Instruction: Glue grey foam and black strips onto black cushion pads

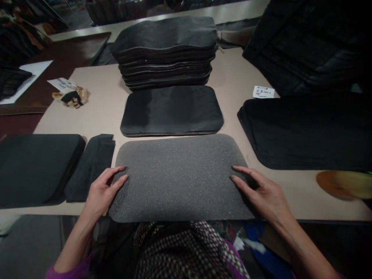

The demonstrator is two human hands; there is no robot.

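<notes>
Black-and-white checked cloth (177, 252) on the person's front is closest, just past the near edge of the table (99, 97). On that near edge lies a gray sheet (180, 180) with round corners. The left hand (101, 190) touches its left end, and the right hand (264, 193) touches its right end. In each grip, the thumb and first finger are apart, with their tips on the sheet; the other fingers are mostly hidden, so I cannot tell if they squeeze it.

Left of the sheet is a folded dark cloth (93, 166), with a dark pile (37, 166) farther left. Just beyond the sheet lies a low black pile (174, 108), and a tall black stack (165, 35) stands farther away. To the right are a wide black pile (305, 133), a round brown thing (343, 184) nearer, and a white note (263, 92) farther off.
</notes>
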